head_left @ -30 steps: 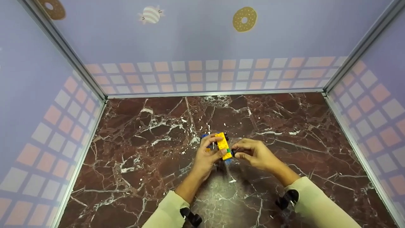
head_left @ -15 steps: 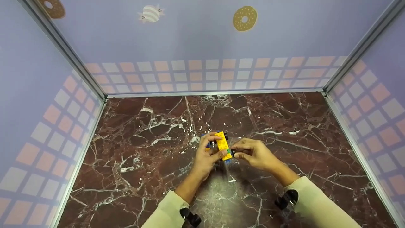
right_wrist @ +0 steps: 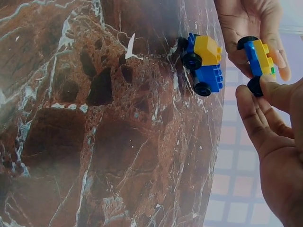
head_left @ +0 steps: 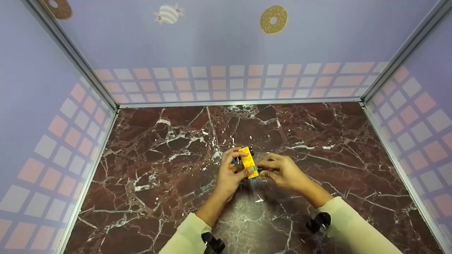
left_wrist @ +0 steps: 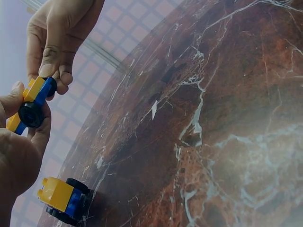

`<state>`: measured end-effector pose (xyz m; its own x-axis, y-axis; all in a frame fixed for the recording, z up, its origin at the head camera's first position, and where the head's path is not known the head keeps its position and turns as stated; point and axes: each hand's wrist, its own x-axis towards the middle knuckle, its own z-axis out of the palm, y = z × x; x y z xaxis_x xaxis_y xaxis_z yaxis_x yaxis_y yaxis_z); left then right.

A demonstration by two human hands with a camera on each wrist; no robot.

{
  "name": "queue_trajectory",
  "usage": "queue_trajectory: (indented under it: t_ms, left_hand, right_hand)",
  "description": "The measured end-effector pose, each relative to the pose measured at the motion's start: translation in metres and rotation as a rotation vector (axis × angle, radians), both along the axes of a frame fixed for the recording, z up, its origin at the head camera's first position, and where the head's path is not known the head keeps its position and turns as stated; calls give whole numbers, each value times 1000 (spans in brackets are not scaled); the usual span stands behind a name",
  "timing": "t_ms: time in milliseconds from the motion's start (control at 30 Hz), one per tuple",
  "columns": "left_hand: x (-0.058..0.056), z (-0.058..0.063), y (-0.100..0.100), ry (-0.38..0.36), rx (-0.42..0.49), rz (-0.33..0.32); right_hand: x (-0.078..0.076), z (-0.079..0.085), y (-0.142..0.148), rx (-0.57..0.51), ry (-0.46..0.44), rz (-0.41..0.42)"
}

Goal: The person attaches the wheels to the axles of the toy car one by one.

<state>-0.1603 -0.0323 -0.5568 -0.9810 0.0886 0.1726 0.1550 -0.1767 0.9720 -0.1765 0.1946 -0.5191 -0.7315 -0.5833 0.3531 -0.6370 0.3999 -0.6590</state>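
My left hand grips a toy building-brick car with a yellow studded top, a small green patch, a blue base and black wheels. Thumb and fingers wrap it from the left, above the table. At the car's right side, my right hand pinches a black wheel between thumb and fingertips. Another black wheel shows on the car in the left wrist view. A second brick car, yellow and blue on black wheels, stands on the table, mostly hidden behind my left hand in the head view.
The dark red marble table has white veins. A lilac back wall with pink and white squares rises behind it, and side walls stand left and right. Black straps sit over both pale sleeves.
My right hand has shifted very slightly left, its fingertips closer in against the car's side. The left hand keeps its grip on the car almost unmoved.
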Motion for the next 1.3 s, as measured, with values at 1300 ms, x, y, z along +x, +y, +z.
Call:
queue_trajectory:
  t_ms: [1300]
  left_hand:
    - [0, 0, 2, 54, -29, -8]
  right_hand:
    - [3, 2, -2, -23, -190, -57]
